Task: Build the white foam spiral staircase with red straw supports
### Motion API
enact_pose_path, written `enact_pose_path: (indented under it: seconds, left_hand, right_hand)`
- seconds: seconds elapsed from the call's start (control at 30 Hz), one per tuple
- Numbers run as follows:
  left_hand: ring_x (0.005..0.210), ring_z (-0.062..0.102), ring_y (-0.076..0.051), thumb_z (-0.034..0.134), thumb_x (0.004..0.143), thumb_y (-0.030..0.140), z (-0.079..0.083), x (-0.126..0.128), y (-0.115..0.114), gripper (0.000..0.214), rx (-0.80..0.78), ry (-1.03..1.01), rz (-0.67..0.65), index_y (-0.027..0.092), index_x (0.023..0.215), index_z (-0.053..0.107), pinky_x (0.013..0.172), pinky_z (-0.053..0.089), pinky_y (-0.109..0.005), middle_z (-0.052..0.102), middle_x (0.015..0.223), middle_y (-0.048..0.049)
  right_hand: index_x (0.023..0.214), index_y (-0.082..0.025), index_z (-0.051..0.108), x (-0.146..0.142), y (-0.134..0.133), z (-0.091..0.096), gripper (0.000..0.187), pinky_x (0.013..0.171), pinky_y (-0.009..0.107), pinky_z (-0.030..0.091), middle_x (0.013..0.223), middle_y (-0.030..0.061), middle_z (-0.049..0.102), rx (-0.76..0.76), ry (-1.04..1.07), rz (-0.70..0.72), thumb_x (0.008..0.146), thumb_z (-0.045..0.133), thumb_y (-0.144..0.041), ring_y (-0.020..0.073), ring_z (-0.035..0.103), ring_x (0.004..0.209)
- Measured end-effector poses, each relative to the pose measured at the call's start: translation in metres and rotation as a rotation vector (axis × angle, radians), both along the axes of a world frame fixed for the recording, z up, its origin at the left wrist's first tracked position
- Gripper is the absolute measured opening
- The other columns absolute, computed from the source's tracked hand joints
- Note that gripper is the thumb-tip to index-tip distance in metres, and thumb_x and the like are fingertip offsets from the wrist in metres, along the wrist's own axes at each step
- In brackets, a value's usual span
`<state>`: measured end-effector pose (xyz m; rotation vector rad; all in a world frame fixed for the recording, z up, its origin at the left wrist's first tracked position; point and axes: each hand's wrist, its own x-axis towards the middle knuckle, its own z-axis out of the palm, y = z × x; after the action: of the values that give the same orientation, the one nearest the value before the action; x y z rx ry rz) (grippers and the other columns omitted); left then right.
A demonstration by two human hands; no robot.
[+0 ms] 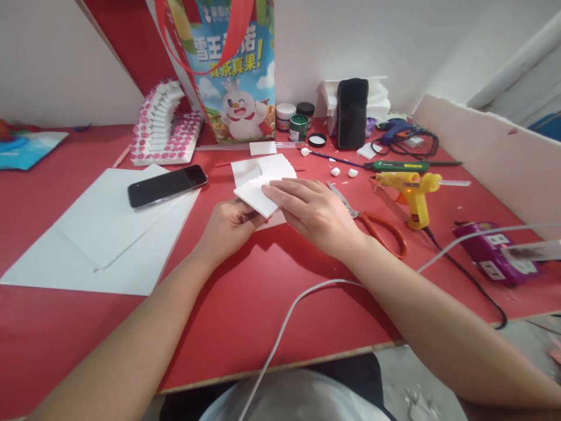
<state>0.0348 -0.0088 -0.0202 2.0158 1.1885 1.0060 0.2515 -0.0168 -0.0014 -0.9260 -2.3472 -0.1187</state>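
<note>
Two hands on a foam piece (254, 196) at the middle of the red table (245, 310).
From the left: a phone (167, 185) lies on white sheets (100, 240). The left hand (230, 225) curls, pinching the foam piece's near edge. The piece lies tilted, its long axis seemingly far-left to near-right, though it is partly covered. The right hand (313, 210) rests open and flat on it, with scissors (372, 225) just beside.

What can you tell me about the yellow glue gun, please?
The glue gun is yellow plastic, standing on its handle on the red table, nozzle pointing left. A pale glue stick pokes out behind, a small orange light glows on its side, and a black cord leaves the handle. Nobody holds it.
</note>
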Motion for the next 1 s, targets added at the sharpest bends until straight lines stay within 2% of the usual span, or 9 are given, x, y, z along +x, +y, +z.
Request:
enact_pose_path:
  seconds: [0.1, 0.2, 0.33, 0.5, 0.6, 0.7, 0.9, 1.0]
  left_hand:
    - [0.084, 0.073, -0.023, 0.070, 0.085, 0.029, 0.0011, 0.0007, -0.0005, 0.017, -0.021, 0.000, 0.007, 0.018, 0.089, 0.081, 0.077, 0.055, -0.031, 0.081, 0.092, -0.0048]
    - [0.087, 0.073, -0.024, 0.071, 0.084, 0.031, 0.0024, 0.0010, -0.0016, 0.020, -0.052, 0.005, 0.027, 0.017, 0.093, 0.080, 0.080, 0.055, -0.033, 0.081, 0.095, -0.0063]
    - [0.087, 0.072, -0.024, 0.074, 0.082, 0.034, 0.0023, 0.0004, -0.0032, 0.023, -0.061, 0.012, 0.058, 0.016, 0.096, 0.079, 0.079, 0.054, -0.033, 0.080, 0.098, -0.0082]
    - [0.089, 0.072, -0.022, 0.073, 0.084, 0.028, 0.0019, -0.0004, -0.0035, 0.017, -0.017, -0.013, 0.049, 0.016, 0.095, 0.079, 0.081, 0.054, -0.032, 0.080, 0.101, -0.0080]
    - [0.094, 0.073, -0.022, 0.071, 0.084, 0.022, 0.0024, -0.0006, -0.0030, 0.015, 0.003, -0.031, 0.030, 0.016, 0.094, 0.080, 0.084, 0.054, -0.031, 0.080, 0.104, -0.0081]
    - [0.090, 0.073, -0.021, 0.070, 0.084, 0.021, 0.0028, -0.0003, -0.0026, 0.013, 0.005, -0.026, 0.018, 0.016, 0.090, 0.081, 0.082, 0.054, -0.030, 0.081, 0.098, -0.0071]
    - [0.085, 0.072, -0.021, 0.069, 0.083, 0.025, 0.0044, 0.0008, -0.0031, 0.013, -0.026, -0.025, 0.015, 0.018, 0.085, 0.079, 0.079, 0.054, -0.030, 0.080, 0.093, -0.0057]
    - [0.081, 0.070, -0.021, 0.070, 0.082, 0.030, 0.0073, -0.0028, -0.0028, 0.015, -0.069, -0.002, 0.015, 0.017, 0.083, 0.077, 0.076, 0.053, -0.031, 0.078, 0.090, -0.0064]
  right_hand:
    - [0.138, -0.018, 0.063, -0.0005, -0.0004, 0.0000, 0.040, 0.101, 0.044, 0.053, 0.137, 0.0130, 0.068, -0.045, 0.002, -0.004, 0.103, 0.044, -0.014, 0.0272, 0.062, 0.126]
    - [0.146, -0.021, 0.055, -0.0011, -0.0025, 0.0008, 0.049, 0.105, 0.046, 0.050, 0.141, 0.0118, 0.065, -0.085, 0.020, -0.022, 0.101, 0.042, -0.010, 0.0266, 0.059, 0.131]
    - [0.154, -0.021, 0.045, -0.0018, -0.0053, 0.0031, 0.054, 0.113, 0.049, 0.044, 0.150, 0.0116, 0.057, -0.096, 0.042, -0.034, 0.101, 0.041, -0.010, 0.0274, 0.048, 0.143]
    - [0.151, -0.026, 0.049, -0.0006, -0.0036, 0.0045, 0.053, 0.116, 0.052, 0.040, 0.155, 0.0088, 0.054, -0.119, -0.011, 0.014, 0.101, 0.042, -0.010, 0.0273, 0.039, 0.150]
    - [0.148, -0.025, 0.053, 0.0003, -0.0017, 0.0043, 0.051, 0.117, 0.053, 0.039, 0.153, 0.0090, 0.055, -0.131, -0.037, 0.019, 0.101, 0.042, -0.010, 0.0279, 0.040, 0.150]
    - [0.145, -0.023, 0.056, 0.0001, -0.0011, 0.0043, 0.049, 0.116, 0.052, 0.040, 0.152, 0.0100, 0.056, -0.133, -0.037, 0.015, 0.100, 0.042, -0.010, 0.0284, 0.041, 0.149]
    - [0.142, -0.021, 0.059, -0.0034, -0.0022, 0.0029, 0.049, 0.117, 0.050, 0.041, 0.151, 0.0104, 0.057, -0.146, -0.003, 0.012, 0.099, 0.041, -0.006, 0.0269, 0.042, 0.148]
    - [0.145, -0.022, 0.055, -0.0024, -0.0031, 0.0050, 0.052, 0.117, 0.052, 0.041, 0.153, 0.0105, 0.055, -0.155, 0.014, 0.019, 0.098, 0.041, -0.006, 0.0267, 0.041, 0.149]
